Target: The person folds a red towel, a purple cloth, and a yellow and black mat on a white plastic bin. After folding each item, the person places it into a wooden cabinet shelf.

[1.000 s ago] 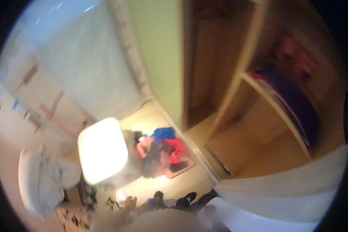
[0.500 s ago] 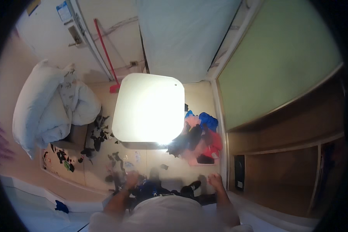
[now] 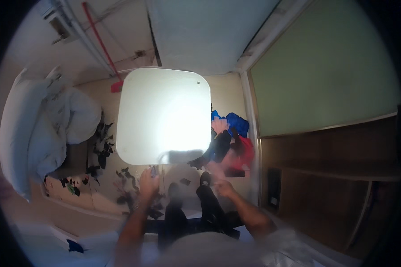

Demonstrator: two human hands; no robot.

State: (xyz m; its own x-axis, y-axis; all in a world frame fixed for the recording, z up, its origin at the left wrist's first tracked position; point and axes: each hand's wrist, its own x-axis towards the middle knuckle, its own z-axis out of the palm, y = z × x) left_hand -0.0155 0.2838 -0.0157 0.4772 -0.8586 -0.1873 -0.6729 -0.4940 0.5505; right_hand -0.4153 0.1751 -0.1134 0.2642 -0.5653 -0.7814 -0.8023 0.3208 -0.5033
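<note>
My left hand is raised just off the near left edge of a square white table with rounded corners. Its fingers are closed around a small dark-bluish thing, too small and blurred to name. On the right, my right hand has its fingers curled in beside my leg; whatever they may hold is hidden. A heap of clothes, blue, pink, red and dark, lies on the floor just beyond it. Glare washes out part of the tabletop, and a dark shadow falls across its near edge.
Dark scraps litter the floor left of the table, with more near my left forearm. White bedding is piled at far left. A red broom leans on the back wall. Wooden shelving stands along the right side.
Both my hands have moved forward, and my right hand has also come inward. My legs now extend further toward the table. The whole view has shifted, with the table now nearer.
</note>
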